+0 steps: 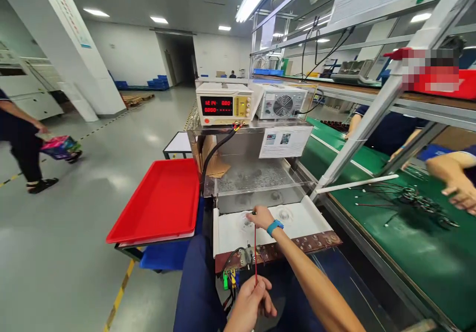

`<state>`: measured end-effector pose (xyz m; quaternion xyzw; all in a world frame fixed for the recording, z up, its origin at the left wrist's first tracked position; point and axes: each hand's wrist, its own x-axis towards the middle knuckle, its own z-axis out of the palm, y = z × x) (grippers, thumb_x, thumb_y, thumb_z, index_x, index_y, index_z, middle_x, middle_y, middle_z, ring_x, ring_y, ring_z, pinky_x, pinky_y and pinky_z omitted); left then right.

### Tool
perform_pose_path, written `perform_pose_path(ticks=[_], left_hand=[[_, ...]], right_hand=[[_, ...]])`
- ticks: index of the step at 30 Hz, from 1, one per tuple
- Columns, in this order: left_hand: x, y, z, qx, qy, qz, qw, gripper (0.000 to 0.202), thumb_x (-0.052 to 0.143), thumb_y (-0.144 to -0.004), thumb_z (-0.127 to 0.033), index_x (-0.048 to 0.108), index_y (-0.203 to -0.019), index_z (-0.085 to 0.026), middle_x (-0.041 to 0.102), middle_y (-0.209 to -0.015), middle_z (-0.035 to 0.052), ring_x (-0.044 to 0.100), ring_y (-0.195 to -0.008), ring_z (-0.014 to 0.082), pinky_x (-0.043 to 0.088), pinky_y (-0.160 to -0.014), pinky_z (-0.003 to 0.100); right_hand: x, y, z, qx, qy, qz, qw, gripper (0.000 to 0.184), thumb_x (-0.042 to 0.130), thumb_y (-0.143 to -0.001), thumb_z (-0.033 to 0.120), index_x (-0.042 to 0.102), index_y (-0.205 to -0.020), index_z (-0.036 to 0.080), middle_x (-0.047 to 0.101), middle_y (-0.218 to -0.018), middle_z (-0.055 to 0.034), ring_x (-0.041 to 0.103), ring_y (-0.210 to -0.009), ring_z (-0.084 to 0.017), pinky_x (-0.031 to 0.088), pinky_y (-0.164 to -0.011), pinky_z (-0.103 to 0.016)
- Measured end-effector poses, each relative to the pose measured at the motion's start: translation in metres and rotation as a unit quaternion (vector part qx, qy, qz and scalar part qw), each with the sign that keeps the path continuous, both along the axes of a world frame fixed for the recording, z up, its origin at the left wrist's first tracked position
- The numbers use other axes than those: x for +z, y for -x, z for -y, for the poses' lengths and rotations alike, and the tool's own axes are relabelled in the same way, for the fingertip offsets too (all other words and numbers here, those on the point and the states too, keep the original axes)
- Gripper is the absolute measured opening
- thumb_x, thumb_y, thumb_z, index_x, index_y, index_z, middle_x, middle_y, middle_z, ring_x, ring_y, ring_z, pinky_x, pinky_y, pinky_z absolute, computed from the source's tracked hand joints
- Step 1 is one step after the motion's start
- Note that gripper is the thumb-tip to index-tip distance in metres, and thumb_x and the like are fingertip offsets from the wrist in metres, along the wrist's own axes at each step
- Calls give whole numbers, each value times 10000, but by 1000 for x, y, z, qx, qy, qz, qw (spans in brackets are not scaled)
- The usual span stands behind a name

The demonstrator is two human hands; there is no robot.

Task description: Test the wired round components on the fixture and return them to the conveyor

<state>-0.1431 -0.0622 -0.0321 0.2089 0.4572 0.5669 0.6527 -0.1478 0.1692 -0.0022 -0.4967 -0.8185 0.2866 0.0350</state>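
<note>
A thin red wire runs taut and nearly upright between my two hands. Its lower end is pinched by my left hand, close to my lap. My right hand, with a blue band on the wrist, is closed over the white tray. In its fingers is a small dark piece at the wire's upper end, too small to name. Along the tray's front edge lies a brown strip with several metal studs. A small metal fixture sits on that strip, left of the wire, with green, yellow and blue clips hanging below.
Ahead stands a power supply with red digits, beside a fan-fronted unit. A red tray is on the left. To the right, a green bench bears bundled wires and a co-worker's hand. Another person walks far left.
</note>
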Motion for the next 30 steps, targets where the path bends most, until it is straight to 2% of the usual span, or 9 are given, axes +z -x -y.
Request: perform_pose_path(ticks=[2, 5, 8, 13, 18, 21, 24, 27, 30], left_hand=[[-6, 13, 10, -8, 20, 8, 1000, 617, 597, -665, -781, 518, -825, -190, 510, -477, -68, 595, -506, 139, 339, -526, 235], [-11, 21, 17, -28, 32, 34, 999, 620, 595, -670, -781, 529, -836, -188, 541, -499, -55, 612, -522, 147, 369, -541, 239], [-9, 18, 14, -46, 32, 65, 996, 620, 628, -646, -769, 541, -817, -179, 560, -492, -36, 600, -493, 147, 360, -514, 233], [-2, 7, 4, -88, 33, 72, 993, 627, 673, -618, -745, 561, -795, -154, 608, -520, 7, 547, -440, 113, 279, -450, 206], [-4, 5, -1, -115, 0, 31, 993, 647, 588, -673, -786, 558, -833, -160, 594, -521, -17, 436, -376, 60, 215, -431, 200], [-2, 5, -2, -94, -12, 12, 995, 625, 529, -734, -775, 549, -878, -168, 550, -486, -46, 392, -368, 53, 206, -432, 199], [4, 5, -2, -70, -19, -8, 997, 610, 506, -756, -768, 535, -877, -171, 486, -436, -72, 325, -348, 48, 153, -404, 197], [10, 8, -1, -62, -23, -8, 998, 598, 521, -745, -768, 515, -858, -180, 456, -417, -87, 251, -317, 39, 100, -365, 200], [17, 11, -1, -91, -27, 17, 995, 565, 564, -752, -727, 505, -900, -185, 519, -484, -74, 237, -294, 25, 98, -333, 195]], right_hand=[[-12, 14, -1, 5, -47, 52, 998, 325, 561, -853, 410, 695, -884, 116, 711, -655, -121, 710, -742, -233, 477, -685, -264], [-26, 25, -2, -8, -52, 71, 996, 353, 565, -857, 445, 717, -865, 126, 726, -703, -149, 714, -819, -249, 489, -717, -269], [-34, 29, -6, -22, -4, 55, 998, 387, 550, -880, 467, 715, -796, 127, 715, -659, -147, 715, -727, -237, 502, -687, -271], [-43, 26, -15, -34, 103, 24, 994, 551, 355, -980, 460, 666, -665, 133, 662, -534, -129, 651, -496, -185, 485, -544, -242], [-60, 11, -14, -25, 155, -42, 987, 407, 333, -990, 381, 656, -961, 136, 690, -592, -75, 629, -472, -168, 459, -491, -225], [-65, -1, -11, -9, 105, -48, 993, 350, 341, -974, 285, 590, -1165, 131, 711, -692, -75, 668, -605, -185, 481, -594, -244], [-65, -10, -9, 61, -38, -64, 995, 423, 445, -864, 151, 535, -1277, 147, 706, -985, -102, 656, -932, -207, 466, -822, -276], [-65, -13, -6, 216, -125, -86, 965, 626, 522, -723, 76, 502, -1338, 191, 539, -1334, -116, 491, -1222, -239, 398, -977, -323], [-64, -10, -1, 327, -160, -50, 930, 570, 530, -740, 65, 560, -1283, 234, 496, -1376, -104, 390, -1298, -272, 363, -1008, -385]])
